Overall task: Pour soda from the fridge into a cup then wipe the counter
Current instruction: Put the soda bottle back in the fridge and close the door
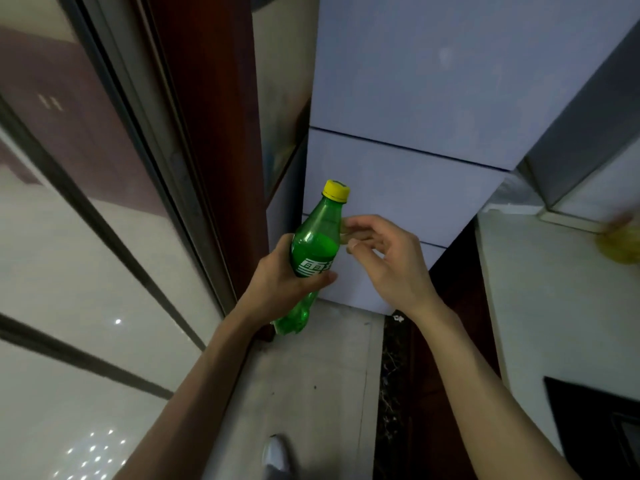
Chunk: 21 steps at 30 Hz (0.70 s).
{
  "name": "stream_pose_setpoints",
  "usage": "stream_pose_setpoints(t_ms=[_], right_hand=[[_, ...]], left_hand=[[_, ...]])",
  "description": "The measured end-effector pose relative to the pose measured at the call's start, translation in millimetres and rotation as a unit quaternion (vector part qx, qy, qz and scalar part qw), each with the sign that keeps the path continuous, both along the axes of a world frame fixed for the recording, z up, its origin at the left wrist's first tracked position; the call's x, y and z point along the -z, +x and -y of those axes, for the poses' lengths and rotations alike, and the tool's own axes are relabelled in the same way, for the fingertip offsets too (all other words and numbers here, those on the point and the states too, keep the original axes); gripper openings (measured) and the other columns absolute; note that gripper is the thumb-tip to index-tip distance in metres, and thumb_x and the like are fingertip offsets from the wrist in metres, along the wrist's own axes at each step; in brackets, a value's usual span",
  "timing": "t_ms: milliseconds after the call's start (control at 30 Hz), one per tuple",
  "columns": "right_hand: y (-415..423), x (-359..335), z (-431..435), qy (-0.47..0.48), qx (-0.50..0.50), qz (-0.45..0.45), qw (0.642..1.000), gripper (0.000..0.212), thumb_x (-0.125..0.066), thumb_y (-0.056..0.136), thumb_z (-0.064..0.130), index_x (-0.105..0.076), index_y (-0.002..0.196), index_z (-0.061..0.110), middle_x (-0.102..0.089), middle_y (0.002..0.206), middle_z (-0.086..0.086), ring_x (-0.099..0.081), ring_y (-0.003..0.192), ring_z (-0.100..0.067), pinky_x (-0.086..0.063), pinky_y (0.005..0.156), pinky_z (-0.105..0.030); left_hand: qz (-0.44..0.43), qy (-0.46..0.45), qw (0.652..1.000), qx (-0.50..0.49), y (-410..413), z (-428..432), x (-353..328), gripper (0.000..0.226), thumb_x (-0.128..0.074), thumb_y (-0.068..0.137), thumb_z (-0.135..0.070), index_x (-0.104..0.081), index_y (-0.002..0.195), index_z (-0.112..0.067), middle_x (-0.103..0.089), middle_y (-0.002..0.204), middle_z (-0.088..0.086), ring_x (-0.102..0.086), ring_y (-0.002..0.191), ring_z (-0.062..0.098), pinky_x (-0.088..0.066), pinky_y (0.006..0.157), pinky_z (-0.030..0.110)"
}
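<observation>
Bottle (313, 251) of green soda, capped, upright before fridge (398, 185) | left hand (277, 282) fingers wrapped round its label | right hand (384, 258) fingers loose beside its shoulder, perhaps touching, holding nothing | risk: shaken in carrying, it foams over bench (554, 289) right of fridge once uncapped

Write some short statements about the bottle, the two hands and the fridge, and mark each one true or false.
1. The left hand grips the green bottle around its label. True.
2. The yellow cap is off the bottle. False: it sits on the neck.
3. The right hand holds a cup. False: it holds nothing, and its fingers are close to the bottle's shoulder.
4. The fridge doors are shut. True.
5. A white counter lies on the person's right. True.
</observation>
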State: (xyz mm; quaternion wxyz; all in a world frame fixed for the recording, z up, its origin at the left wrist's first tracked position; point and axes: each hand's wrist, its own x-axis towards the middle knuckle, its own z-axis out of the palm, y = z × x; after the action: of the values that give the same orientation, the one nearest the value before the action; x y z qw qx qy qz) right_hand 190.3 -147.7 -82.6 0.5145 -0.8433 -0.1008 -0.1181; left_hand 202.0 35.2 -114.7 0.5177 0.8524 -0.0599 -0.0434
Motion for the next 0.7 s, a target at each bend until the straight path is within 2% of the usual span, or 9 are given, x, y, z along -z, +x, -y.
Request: stream_pose_setpoints(t_ms=[200, 333, 467, 533, 600, 700], right_hand=[[60, 0, -3, -0.013, -0.006, -0.011, 1.000, 0.027, -0.058, 0.089, 0.011, -0.066, 0.115, 0.008, -0.071, 0.108, 0.001, -0.068, 0.095, -0.013, -0.056, 0.086, -0.041], [106, -1, -4, -0.005, -0.013, -0.017, 1.000, 0.023, -0.057, 0.091, 0.009, -0.068, 0.110, 0.012, -0.072, 0.104, 0.003, -0.069, 0.092, -0.012, -0.057, 0.084, -0.042], [170, -11, -5, -0.027, -0.038, -0.023, 0.999, 0.020, -0.056, 0.090, 0.009, -0.071, 0.101, 0.017, -0.074, 0.094, 0.004, -0.070, 0.085, -0.013, -0.057, 0.081, -0.044], [208, -22, -7, -0.046, -0.068, -0.022, 0.996, 0.018, -0.057, 0.089, 0.011, -0.072, 0.097, 0.017, -0.074, 0.090, 0.002, -0.070, 0.082, -0.014, -0.057, 0.080, -0.044], [248, -35, -9, -0.118, -0.097, -0.020, 0.988, 0.017, -0.057, 0.091, 0.014, -0.073, 0.097, 0.016, -0.073, 0.091, 0.002, -0.069, 0.083, -0.014, -0.056, 0.081, -0.039], [315, -49, -10, -0.295, -0.113, -0.014, 0.949, 0.025, -0.051, 0.095, 0.021, -0.069, 0.098, 0.004, -0.069, 0.098, -0.006, -0.064, 0.089, -0.022, -0.051, 0.078, -0.036]], left_hand=[[-0.008, -0.003, 1.000, -0.001, 56, -3, 3, 0.051, -0.084, 0.071, -0.038, -0.054, 0.109, -0.025, -0.063, 0.088, -0.016, -0.058, 0.079, -0.007, -0.043, 0.058, 0.005], [0.002, -0.026, 0.999, -0.033, 92, 3, 6, 0.053, -0.085, 0.069, -0.036, -0.055, 0.110, -0.020, -0.065, 0.098, -0.007, -0.062, 0.085, 0.001, -0.045, 0.065, 0.015], [0.013, -0.053, 0.995, -0.078, 127, 14, 5, 0.061, -0.084, 0.071, -0.038, -0.049, 0.119, -0.024, -0.064, 0.100, -0.011, -0.061, 0.084, -0.005, -0.047, 0.063, 0.009], [0.019, -0.075, 0.990, -0.116, 144, 18, 3, 0.066, -0.084, 0.071, -0.039, -0.049, 0.124, -0.024, -0.065, 0.105, -0.009, -0.063, 0.088, -0.001, -0.054, 0.069, 0.017], [0.015, -0.088, 0.986, -0.140, 157, 23, 1, 0.068, -0.084, 0.071, -0.039, -0.048, 0.127, -0.024, -0.065, 0.109, -0.007, -0.065, 0.092, 0.003, -0.058, 0.076, 0.029], [0.011, -0.085, 0.983, -0.163, 175, 29, -5, 0.068, -0.083, 0.071, -0.040, -0.046, 0.126, -0.027, -0.064, 0.112, -0.009, -0.063, 0.096, 0.004, -0.057, 0.082, 0.034]])
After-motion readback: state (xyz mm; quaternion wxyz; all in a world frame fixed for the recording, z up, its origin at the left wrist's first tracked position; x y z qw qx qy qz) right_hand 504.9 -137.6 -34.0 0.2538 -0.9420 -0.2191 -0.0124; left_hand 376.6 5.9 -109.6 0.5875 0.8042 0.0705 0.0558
